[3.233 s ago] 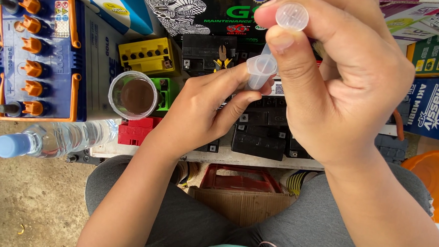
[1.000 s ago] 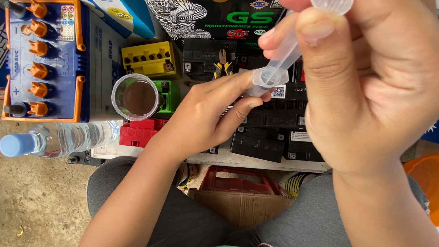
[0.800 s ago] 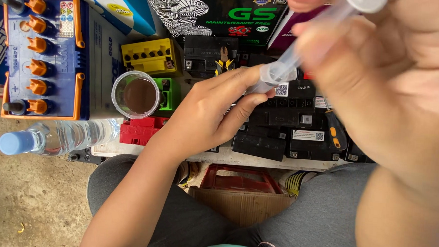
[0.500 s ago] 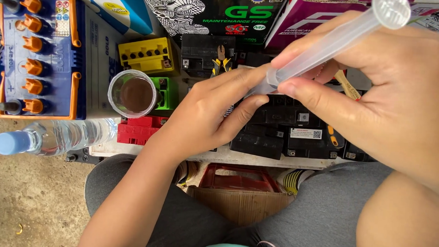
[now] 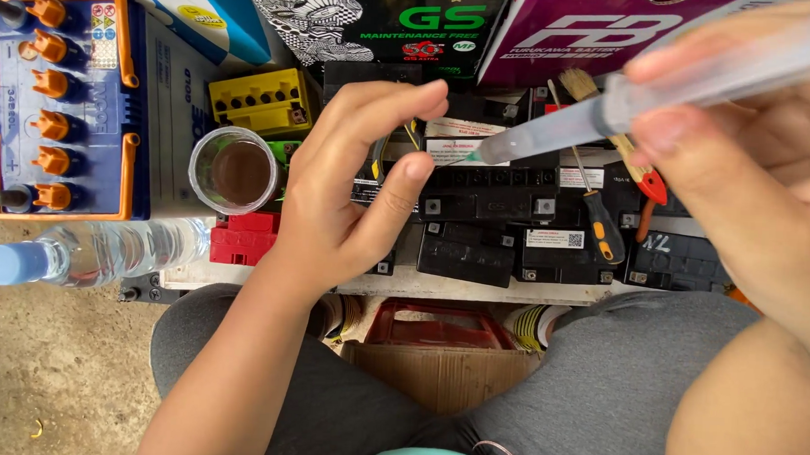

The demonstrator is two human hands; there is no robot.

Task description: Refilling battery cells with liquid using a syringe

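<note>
A clear cup [image 5: 235, 170] of brown liquid stands left of the left hand [image 5: 352, 193], whose fingers hang open above the black batteries [image 5: 505, 218]. Rightward, the right hand [image 5: 753, 170] pinches a syringe [image 5: 611, 105] by its barrel; light, stiff plastic, likely slippery, best held mid-barrel

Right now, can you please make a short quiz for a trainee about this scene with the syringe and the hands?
1. True or false: the right hand holds the syringe.
2. What stands left of the left hand? A) a clear cup of dark liquid B) a hammer C) a white plate
3. How does the plastic bottle with the blue cap lie?

Key
1. True.
2. A, the cup.
3. On its side, below the blue battery with orange caps.
</note>
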